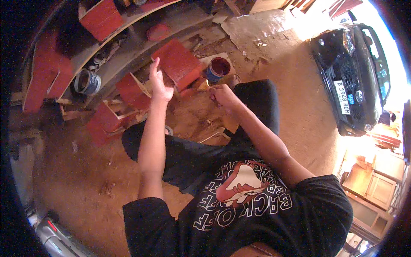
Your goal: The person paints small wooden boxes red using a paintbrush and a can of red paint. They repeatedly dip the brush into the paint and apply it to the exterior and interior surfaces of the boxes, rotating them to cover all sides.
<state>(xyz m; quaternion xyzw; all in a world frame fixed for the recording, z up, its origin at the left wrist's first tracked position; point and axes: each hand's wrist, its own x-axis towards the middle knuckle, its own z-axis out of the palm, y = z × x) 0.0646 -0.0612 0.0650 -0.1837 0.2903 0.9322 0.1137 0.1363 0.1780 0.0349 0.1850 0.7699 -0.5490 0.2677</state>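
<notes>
My left hand [159,85] is at the left end of a red-painted wooden box [176,62], thumb up along its edge. Its other fingers are largely hidden, and the palm side faces the box. Close to the box's near right corner, my right hand [224,96] is closed around a slim tool with a yellowish part, which looks like a paintbrush [207,83]. Most of that tool is hidden by the fingers. Just beyond the right hand stands an open paint can [219,68] with dark red paint inside, on a pale board [229,59].
More red boxes [133,91] [109,119] stand on the dirt floor [90,180] at left. A curved-looking bench [106,48] carries another red box [101,21]. A second can [87,82] sits there. A black car [350,77] is parked right, near wooden cabinets [369,180].
</notes>
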